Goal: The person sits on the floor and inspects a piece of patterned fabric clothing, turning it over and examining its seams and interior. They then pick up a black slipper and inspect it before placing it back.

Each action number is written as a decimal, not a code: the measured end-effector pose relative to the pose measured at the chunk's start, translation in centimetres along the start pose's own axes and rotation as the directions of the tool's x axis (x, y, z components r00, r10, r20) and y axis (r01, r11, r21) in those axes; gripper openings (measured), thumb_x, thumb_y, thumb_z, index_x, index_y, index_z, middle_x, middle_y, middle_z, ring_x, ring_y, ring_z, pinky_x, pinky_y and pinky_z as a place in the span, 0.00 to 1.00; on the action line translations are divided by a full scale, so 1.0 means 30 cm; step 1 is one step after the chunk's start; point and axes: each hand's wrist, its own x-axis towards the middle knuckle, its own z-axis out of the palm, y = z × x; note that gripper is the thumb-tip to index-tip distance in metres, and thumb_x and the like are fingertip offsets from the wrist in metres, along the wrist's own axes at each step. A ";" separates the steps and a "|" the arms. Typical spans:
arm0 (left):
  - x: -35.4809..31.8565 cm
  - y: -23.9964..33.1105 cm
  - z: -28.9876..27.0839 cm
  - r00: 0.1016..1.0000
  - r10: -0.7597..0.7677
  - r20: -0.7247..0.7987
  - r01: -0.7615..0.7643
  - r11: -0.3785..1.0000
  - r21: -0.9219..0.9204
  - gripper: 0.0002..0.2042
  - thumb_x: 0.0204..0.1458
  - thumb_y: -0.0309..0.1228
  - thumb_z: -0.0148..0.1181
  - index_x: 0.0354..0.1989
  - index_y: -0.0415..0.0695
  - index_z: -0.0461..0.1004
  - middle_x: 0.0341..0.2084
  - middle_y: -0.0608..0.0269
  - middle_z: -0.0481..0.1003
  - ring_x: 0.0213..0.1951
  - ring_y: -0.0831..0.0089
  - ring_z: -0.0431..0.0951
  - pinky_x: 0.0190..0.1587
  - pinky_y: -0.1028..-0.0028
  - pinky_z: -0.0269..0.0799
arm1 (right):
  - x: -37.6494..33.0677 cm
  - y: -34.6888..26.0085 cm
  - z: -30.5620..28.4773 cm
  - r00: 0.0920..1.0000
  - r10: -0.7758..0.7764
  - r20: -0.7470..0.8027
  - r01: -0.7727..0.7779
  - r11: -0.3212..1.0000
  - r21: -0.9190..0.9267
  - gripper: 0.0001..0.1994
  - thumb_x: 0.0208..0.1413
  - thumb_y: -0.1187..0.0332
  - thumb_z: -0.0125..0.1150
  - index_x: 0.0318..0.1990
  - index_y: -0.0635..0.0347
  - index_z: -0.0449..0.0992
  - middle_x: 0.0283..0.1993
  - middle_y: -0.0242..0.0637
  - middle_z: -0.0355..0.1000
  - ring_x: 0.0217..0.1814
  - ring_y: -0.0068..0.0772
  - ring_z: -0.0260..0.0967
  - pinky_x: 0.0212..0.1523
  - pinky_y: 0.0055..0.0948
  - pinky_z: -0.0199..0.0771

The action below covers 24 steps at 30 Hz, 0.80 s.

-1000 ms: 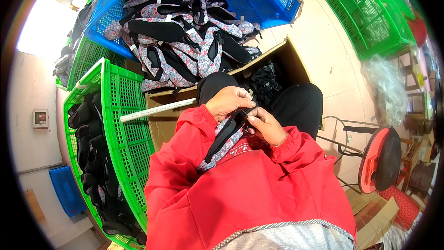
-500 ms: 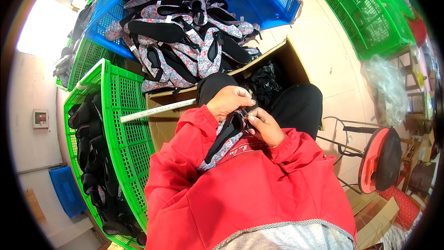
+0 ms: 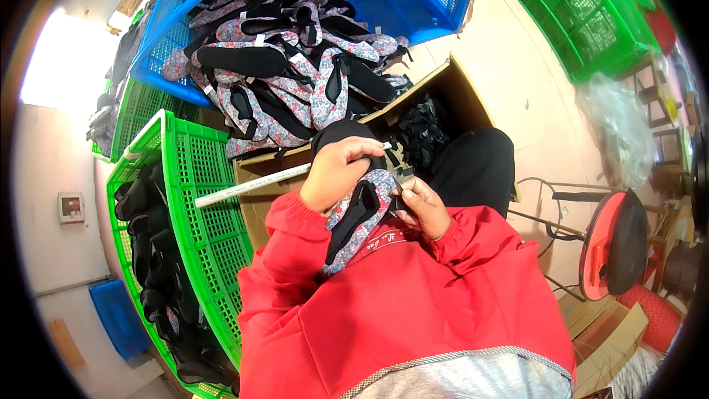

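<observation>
A red long-sleeved jacket (image 3: 399, 310) fills the lower middle, worn by the seated person. Ahead stands a blue mesh crate (image 3: 384, 11), with a heap of floral fabric slippers (image 3: 284, 66) spilling from it, their soles and openings black. To the left, a green mesh crate (image 3: 210, 207) holds mostly black slippers (image 3: 155, 251); another green crate (image 3: 576, 18) sits at the upper right. Before the person, an open cardboard box (image 3: 473, 96) contains crumpled black scraps (image 3: 419, 129), beside the black-trousered right knee (image 3: 476, 170). A round red and black stool (image 3: 613, 244) lies to the right on its side. A thin white pipe (image 3: 251, 186) slants from the left green crate's edge to behind the left hand (image 3: 336, 174). One floral slipper (image 3: 358, 225) rests against the jacket, below the left hand and between the two hands, which are apart. The left fingers curl forward near the pipe's far tip; whether they grip anything cannot be told. The right hand (image 3: 425, 207) pinches a small dark piece (image 3: 402, 175) between thumb and fingers, at the slipper's upper end.
</observation>
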 end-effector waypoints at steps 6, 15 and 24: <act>-0.116 0.026 0.024 0.982 0.174 0.080 -0.180 0.981 0.074 0.15 0.36 0.15 0.57 0.37 0.39 0.74 0.44 0.57 0.74 0.51 0.64 0.74 0.57 0.70 0.65 | 0.001 0.011 -0.006 0.999 -0.022 0.032 0.021 0.999 0.038 0.08 0.66 0.62 0.52 0.42 0.56 0.68 0.25 0.25 0.63 0.17 0.13 0.52 0.19 0.14 0.50; -0.152 -0.041 0.116 0.978 0.057 -0.199 -0.057 0.998 0.003 0.11 0.39 0.16 0.57 0.34 0.40 0.73 0.36 0.59 0.77 0.43 0.66 0.78 0.49 0.72 0.71 | 0.000 0.043 -0.034 0.989 -0.077 0.124 0.094 0.986 -0.138 0.10 0.65 0.63 0.54 0.45 0.60 0.67 0.36 0.34 0.65 0.29 0.20 0.62 0.27 0.17 0.59; -0.167 -0.050 0.170 0.920 0.107 -0.378 -0.065 0.990 0.122 0.10 0.40 0.14 0.53 0.33 0.37 0.71 0.33 0.59 0.77 0.39 0.70 0.78 0.47 0.74 0.71 | -0.006 0.050 -0.021 0.964 -0.203 0.170 0.256 0.877 -0.406 0.11 0.64 0.64 0.55 0.45 0.62 0.67 0.33 0.30 0.68 0.34 0.19 0.66 0.38 0.21 0.69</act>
